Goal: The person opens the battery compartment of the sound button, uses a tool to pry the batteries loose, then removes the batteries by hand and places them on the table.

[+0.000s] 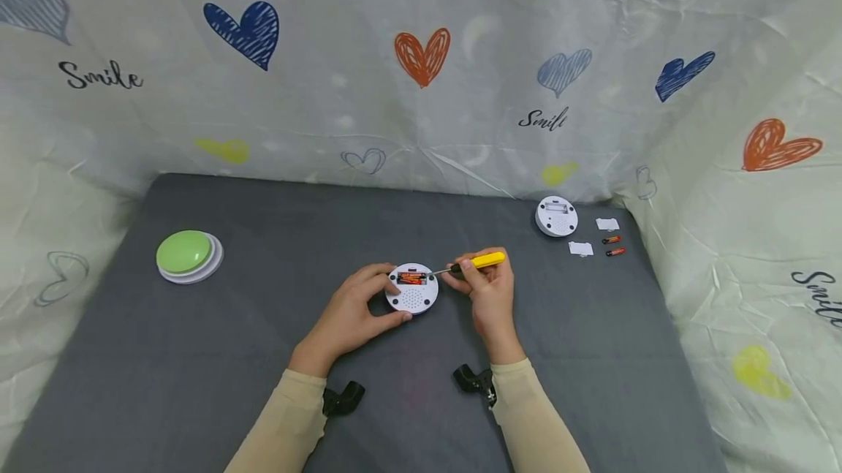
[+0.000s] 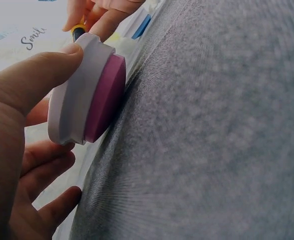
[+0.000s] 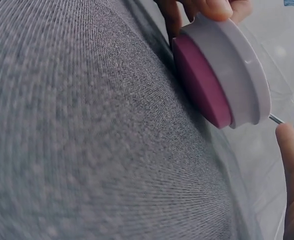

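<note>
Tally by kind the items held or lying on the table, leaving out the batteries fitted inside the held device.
Round white-based devices: 3 (pink-topped device, green-topped device, device at back right)
Yellow-handled screwdriver: 1
White battery covers: 2
Loose batteries: 2
Total: 8

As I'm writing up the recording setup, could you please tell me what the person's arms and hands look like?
The left hand and right hand are bare, with no gloves or rings visible. The left sleeve and right sleeve are plain beige and long. A curved black device sits at each wrist, left and right; no cables show.
</note>
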Demonstrator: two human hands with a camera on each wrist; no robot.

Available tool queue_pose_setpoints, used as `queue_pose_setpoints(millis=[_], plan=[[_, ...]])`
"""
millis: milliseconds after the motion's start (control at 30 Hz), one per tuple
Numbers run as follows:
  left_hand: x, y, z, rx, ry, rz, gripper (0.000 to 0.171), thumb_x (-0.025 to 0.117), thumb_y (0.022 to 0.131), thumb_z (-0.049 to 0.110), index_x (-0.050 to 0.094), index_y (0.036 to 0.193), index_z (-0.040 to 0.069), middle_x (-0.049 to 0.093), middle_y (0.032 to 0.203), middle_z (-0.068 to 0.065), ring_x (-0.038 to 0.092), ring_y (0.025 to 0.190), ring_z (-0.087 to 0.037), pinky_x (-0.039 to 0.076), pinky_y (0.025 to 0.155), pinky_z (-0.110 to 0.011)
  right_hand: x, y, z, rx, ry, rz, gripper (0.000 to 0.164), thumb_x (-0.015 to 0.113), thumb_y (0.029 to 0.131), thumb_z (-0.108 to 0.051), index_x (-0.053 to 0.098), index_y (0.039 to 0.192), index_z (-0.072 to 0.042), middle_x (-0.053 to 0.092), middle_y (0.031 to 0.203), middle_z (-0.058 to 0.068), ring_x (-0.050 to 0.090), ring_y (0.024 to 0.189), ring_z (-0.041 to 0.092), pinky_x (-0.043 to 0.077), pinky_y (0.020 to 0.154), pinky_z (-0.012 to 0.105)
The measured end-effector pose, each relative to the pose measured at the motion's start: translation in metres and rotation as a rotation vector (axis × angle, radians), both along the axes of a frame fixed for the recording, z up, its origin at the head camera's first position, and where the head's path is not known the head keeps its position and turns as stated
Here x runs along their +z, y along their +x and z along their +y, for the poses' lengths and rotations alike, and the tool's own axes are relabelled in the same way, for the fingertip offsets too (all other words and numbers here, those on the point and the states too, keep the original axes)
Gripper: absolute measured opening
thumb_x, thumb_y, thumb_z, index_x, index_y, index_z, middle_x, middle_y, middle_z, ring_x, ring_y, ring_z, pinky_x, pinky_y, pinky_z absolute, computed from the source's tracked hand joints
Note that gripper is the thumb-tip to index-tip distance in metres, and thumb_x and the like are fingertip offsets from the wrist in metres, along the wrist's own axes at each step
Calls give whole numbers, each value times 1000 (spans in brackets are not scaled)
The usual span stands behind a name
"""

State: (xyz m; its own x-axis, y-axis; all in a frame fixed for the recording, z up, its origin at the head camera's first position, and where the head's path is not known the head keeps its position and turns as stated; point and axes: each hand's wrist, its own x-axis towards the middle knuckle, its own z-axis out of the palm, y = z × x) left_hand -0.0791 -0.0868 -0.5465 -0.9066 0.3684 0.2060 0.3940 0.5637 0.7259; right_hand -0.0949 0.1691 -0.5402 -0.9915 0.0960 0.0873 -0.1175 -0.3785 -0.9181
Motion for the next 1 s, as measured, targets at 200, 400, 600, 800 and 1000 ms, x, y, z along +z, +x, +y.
queue_pose_setpoints(millis=[200, 400, 600, 800, 1000], plan=[[-2, -1, -1, 5, -14, 6, 37, 99, 85, 34, 73, 108, 21, 61, 152, -13, 57, 142, -38, 48, 114, -61, -1, -1, 0, -8, -37, -32, 16, 62, 109, 4, 48, 118, 5, 58, 118, 38, 71, 109, 52, 65, 90, 51], [-3, -1, -2, 1, -10, 12, 36, 98, 86, 34, 72, 108, 22, 62, 151, -12, 58, 141, -36, 48, 115, -59, 1, -2, -2, -15, -45, -13, 16, 63, 109, 3, 50, 116, 1, 58, 117, 37, 71, 109, 52, 64, 91, 51], [-3, -1, -2, -3, -8, 19, 36, 97, 87, 34, 71, 108, 23, 63, 151, -11, 58, 141, -34, 48, 116, -58, 2, -3, 0, -13, -21, 41, 18, 63, 108, 5, 47, 118, 4, 61, 114, 33, 75, 103, 42, 65, 89, 51], [-3, -2, -2, -4, -14, 14, 36, 97, 88, 35, 70, 109, 22, 62, 151, -10, 58, 141, -34, 48, 117, -57, 3, -3, 3, -46, -15, 81, 20, 64, 107, 6, 47, 117, 6, 65, 109, 23, 76, 100, 34, 66, 87, 50], [-3, -2, -1, -4, -22, 3, 36, 96, 88, 36, 70, 109, 23, 62, 152, -10, 58, 142, -34, 47, 116, -58, 2, -3, 4, -69, -15, 83, 20, 65, 106, 6, 49, 118, 4, 67, 107, 19, 77, 97, 32, 66, 86, 49]])
